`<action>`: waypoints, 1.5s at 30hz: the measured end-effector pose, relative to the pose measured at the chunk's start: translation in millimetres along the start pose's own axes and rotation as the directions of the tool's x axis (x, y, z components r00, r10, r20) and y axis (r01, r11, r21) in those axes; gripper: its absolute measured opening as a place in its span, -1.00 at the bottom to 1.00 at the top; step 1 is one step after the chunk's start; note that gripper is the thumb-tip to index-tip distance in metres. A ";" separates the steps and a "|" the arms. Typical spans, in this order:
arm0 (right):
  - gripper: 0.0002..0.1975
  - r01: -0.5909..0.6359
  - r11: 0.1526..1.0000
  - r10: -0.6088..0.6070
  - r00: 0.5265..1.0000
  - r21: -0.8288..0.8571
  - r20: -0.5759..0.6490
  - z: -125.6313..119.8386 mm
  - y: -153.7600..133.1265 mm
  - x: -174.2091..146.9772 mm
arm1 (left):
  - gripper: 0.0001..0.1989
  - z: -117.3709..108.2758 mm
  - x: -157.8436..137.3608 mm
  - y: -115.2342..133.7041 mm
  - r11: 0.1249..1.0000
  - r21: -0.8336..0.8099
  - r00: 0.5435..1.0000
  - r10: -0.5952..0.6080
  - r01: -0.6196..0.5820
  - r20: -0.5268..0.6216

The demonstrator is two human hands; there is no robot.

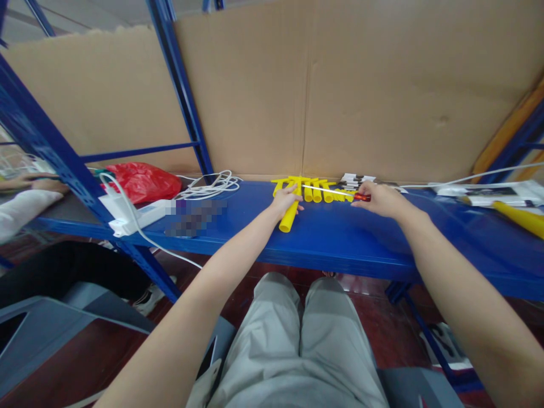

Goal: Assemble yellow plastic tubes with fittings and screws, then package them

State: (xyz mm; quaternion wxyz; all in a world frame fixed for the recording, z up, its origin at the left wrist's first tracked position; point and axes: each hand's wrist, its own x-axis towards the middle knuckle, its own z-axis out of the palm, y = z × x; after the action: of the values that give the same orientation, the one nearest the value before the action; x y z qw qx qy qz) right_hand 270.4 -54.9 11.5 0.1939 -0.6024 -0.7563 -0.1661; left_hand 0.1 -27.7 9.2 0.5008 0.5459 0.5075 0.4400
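Note:
My left hand [284, 201] is wrapped around a yellow plastic tube [289, 219], whose open lower end points toward me. My right hand [381, 198] grips a screwdriver [362, 197] by its red handle. The long thin shaft reaches leftward, and its tip is at the top of the held tube; whether it touches cannot be made out. Behind and beside my left hand, several similar yellow tubes [317, 194] with crosspieces lie in a row on the blue shelf [340, 232]. Small yellow pieces [339, 195] lie to their right, below the screwdriver shaft.
Cardboard [361, 85] backs the shelf. To the left are a red plastic bag [142, 181], coiled white cable [219, 186], a white power strip [148, 214] and a blue upright [55, 130]. Another person's sleeve [28, 212] shows beyond. Rightward lie white packets [488, 195] and a yellow tube [521, 218].

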 end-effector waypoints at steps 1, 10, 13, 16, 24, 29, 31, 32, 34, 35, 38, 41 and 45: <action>-0.71 0.001 1.000 -0.001 1.000 -0.007 -0.014 1.0 0.5 0.1 | -0.29 -0.2 -0.2 0.2 1.000 0.001 1.000 0.001 -0.001 0.004; -0.72 -0.087 0.989 0.080 0.995 -0.116 -0.063 -8.2 -2.9 -4.2 | -0.29 -1.5 4.7 -4.0 0.998 0.050 0.999 0.037 -0.038 0.021; -0.71 -0.061 0.995 0.062 0.998 -0.073 0.012 -6.8 -3.2 -3.4 | -0.29 -3.2 6.1 -4.8 0.996 0.076 0.998 0.050 -0.053 0.038; -0.70 -0.012 1.000 0.012 0.999 0.011 0.054 -1.2 -2.3 -1.1 | -0.28 -5.5 7.1 -5.2 0.994 0.087 0.998 0.059 -0.062 0.029; -0.76 -0.017 0.998 0.014 0.999 0.055 0.046 0.0 -1.8 0.8 | -0.28 -6.8 5.7 -4.2 0.992 0.106 0.997 0.068 -0.070 0.018; -0.76 0.018 0.998 -0.021 0.998 0.052 0.061 -6.7 -8.1 -2.5 | -0.27 -7.5 7.2 -5.9 0.983 0.151 0.995 0.099 -0.102 0.028; -0.75 0.022 0.998 -0.027 0.996 0.065 0.081 -5.2 -9.3 -2.5 | -0.25 -8.2 9.7 -7.8 0.983 0.148 0.994 0.107 -0.110 0.029; -0.75 0.024 0.997 -0.030 0.995 0.074 0.091 -3.7 -9.4 -2.2 | -0.24 -8.5 11.0 -8.7 0.983 0.144 0.994 0.109 -0.112 0.029; -0.75 0.026 0.996 -0.034 0.995 0.085 0.098 0.0 -8.6 -1.1 | -0.24 -9.0 13.1 -10.0 0.984 0.138 0.993 0.114 -0.117 0.029; -0.76 0.024 0.996 -0.032 0.995 0.085 0.091 1.6 -8.0 -0.6 | -0.24 -9.1 13.6 -10.3 0.984 0.136 0.993 0.115 -0.118 0.030; -0.76 0.015 0.998 -0.018 0.999 0.059 0.047 2.7 -6.8 -0.4 | -0.24 -8.8 13.1 -9.4 0.983 0.139 0.993 0.115 -0.119 0.037; -0.78 -0.003 1.000 0.003 1.000 0.004 0.028 -1.3 -7.9 -1.9 | -0.26 -7.8 10.6 -7.1 0.984 0.137 0.994 0.106 -0.110 0.038; -0.76 -0.018 1.000 0.018 0.997 -0.004 0.076 -6.1 -10.3 -3.3 | -0.28 -6.6 7.5 -4.9 0.987 0.126 0.995 0.092 -0.096 0.038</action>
State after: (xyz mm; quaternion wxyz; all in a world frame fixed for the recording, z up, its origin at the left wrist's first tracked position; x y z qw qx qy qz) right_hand 261.6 -62.9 14.9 0.1654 -0.6153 -0.7574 -0.1426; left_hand -6.3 -19.7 4.8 0.4516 0.6070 0.5003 0.4211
